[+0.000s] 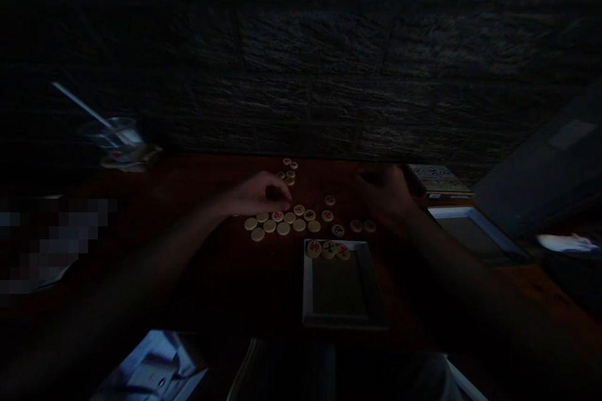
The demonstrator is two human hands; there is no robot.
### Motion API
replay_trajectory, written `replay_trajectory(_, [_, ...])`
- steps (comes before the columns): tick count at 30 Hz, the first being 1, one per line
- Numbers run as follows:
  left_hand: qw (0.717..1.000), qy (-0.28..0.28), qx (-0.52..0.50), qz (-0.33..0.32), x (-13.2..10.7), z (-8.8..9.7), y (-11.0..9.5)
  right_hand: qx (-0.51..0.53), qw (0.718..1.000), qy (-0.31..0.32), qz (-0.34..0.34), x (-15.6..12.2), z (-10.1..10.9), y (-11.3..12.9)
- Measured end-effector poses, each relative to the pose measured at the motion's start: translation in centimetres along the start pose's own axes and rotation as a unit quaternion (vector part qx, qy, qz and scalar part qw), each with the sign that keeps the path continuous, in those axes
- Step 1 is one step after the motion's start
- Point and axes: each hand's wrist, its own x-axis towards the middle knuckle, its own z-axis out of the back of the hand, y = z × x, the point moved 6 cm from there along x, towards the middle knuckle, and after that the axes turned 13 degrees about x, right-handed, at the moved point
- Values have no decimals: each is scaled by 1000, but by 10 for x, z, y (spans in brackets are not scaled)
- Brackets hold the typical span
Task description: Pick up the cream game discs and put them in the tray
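Round wooden Chinese chess pieces [283,228] lie grouped on a dark reddish table, some blank side up, others with red or black characters. Curled over the upper edge of this group is my left hand [263,193], thumb and fingers pinched together; whatever is between the fingertips is hidden. My right hand [386,189] is in shadow to the right of the pieces, its fingers bent inward, and I cannot see what they hold. Three pieces [328,249] sit in a row along the far end of a shallow white-rimmed open box [308,288] nearer to me.
A dark stone-block wall [301,88] borders the table's far edge. At the left stands a clear cup [113,131] with a straw. On the right are a flat printed box [439,179] and another shallow white-rimmed tray [493,254].
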Motion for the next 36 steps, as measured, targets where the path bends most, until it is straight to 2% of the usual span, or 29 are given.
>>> replay_trajectory(3, [998, 28, 31, -36, -2, 1, -4, 21, 998, 53, -12, -2, -8, 4])
replay_trajectory(7, [996, 34, 49, -59, -2, -3, -7, 97, 972, 201, -70, -20, -43, 23])
replay_trajectory(11, [994, 48, 38, -86, -2, -10, -11, 95, 953, 286, 4, -37, -68, 53])
replay_trajectory(14, [994, 52, 11, -94, -2, -11, -14, 75, 945, 317, 34, -41, -75, 58])
replay_trajectory(18, [993, 65, -16, -94, -4, -13, -20, 39, 946, 317, 54, -39, -76, 54])
replay_trajectory(21, [995, 70, -36, -66, -4, -15, -20, -8, 946, 311, 88, -37, -76, 55])
replay_trajectory(25, [998, 31, -55, -15, -1, -16, -14, -70, 939, 310, 130, -34, -74, 58])
replay_trajectory(27, [999, 9, -46, -14, 1, -17, -12, -74, 940, 310, 120, -31, -72, 57])
replay_trajectory(31, [997, 6, -44, -66, 2, -18, -19, -63, 947, 304, 83, -26, -69, 50])
replay_trajectory(34, [997, 9, -22, -77, 0, -15, -22, -69, 960, 261, 70, -24, -66, 45])
replay_trajectory(36, [998, -1, -8, -67, -2, -7, -22, -38, 972, 226, 55, -23, -64, 45])
